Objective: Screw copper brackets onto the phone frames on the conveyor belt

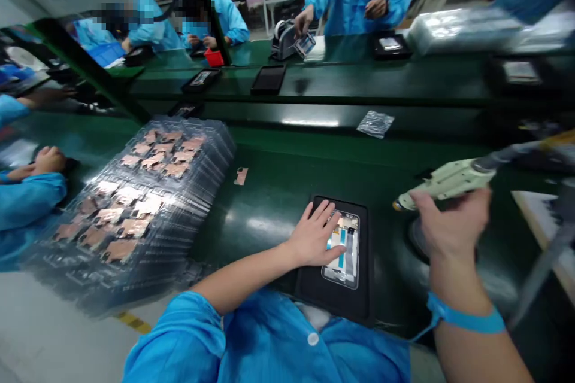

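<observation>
A person in a blue smock [265, 341] sits at a green bench [260, 224]. In front of them an opened device [351, 266], its inner parts showing, lies in a black tray [309, 287]. The tray's recess probably keeps it from sliding.

The left hand [317, 236] is open and laid flat, fingers spread across the device's left side; it seems to be steadying it, leaving the right part uncovered. The right hand [453, 218] grips a pale green tool [453, 181] between thumb and fingers. The tool's tip points left, apart from the device; a cord at its rear runs off to the right. A blue strap [467, 316] circles the right wrist, perhaps against static.

To the left stands a stack of clear trays [197, 215], the top one holding copper pieces [120, 249], likely kept in separate pockets so they are easy to pick out. One loose piece [241, 176] lies on the bench between stack and device. Farther back lies a crumpled bag [375, 124].
</observation>
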Available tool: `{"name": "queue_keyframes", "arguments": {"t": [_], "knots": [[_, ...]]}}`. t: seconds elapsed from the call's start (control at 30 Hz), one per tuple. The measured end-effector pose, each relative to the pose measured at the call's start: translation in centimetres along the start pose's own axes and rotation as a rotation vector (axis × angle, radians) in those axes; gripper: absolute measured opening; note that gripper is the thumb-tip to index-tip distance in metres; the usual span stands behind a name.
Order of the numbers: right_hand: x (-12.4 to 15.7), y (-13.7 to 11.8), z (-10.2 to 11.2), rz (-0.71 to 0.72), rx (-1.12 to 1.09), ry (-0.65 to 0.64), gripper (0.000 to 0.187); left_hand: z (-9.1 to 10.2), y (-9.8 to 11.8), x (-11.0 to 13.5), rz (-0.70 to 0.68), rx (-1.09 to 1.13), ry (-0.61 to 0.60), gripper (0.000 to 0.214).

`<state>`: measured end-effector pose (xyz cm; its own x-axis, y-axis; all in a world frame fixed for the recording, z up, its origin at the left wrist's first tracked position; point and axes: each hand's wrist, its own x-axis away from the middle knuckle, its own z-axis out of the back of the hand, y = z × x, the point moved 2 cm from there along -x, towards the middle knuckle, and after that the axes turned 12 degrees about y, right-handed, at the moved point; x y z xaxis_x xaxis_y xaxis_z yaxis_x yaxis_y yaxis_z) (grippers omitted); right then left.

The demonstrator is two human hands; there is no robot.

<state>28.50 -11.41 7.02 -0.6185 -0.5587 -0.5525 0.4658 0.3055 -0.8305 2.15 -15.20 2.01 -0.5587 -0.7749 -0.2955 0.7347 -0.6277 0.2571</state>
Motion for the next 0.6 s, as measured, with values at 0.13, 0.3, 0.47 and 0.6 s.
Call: {"name": "queue_keyframes", "arguments": {"t": [0.13,0.3,0.47,0.6], "knots": [[-2.7,-0.2,-1.2,-0.165,-0.097,-0.145,0.058,-1.2,1.3,-3.2,-0.015,0.018,-0.016,0.082],[-4.0,-0.6,1.3,-0.098,-0.174,-0.071,0.041,-1.5,1.7,-4.6,-0.044,0.047,0.025,0.079],[-3.1,0.2,3.0,-0.056,-0.168,0.069,0.031,-1.4,2.0,-4.2,-0.017,0.051,0.020,0.080],[-1.7,0.6,3.6,-0.016,-0.148,0.167,0.030,-1.3,2.5,-3.8,-0.012,0.045,0.011,0.079]]}}
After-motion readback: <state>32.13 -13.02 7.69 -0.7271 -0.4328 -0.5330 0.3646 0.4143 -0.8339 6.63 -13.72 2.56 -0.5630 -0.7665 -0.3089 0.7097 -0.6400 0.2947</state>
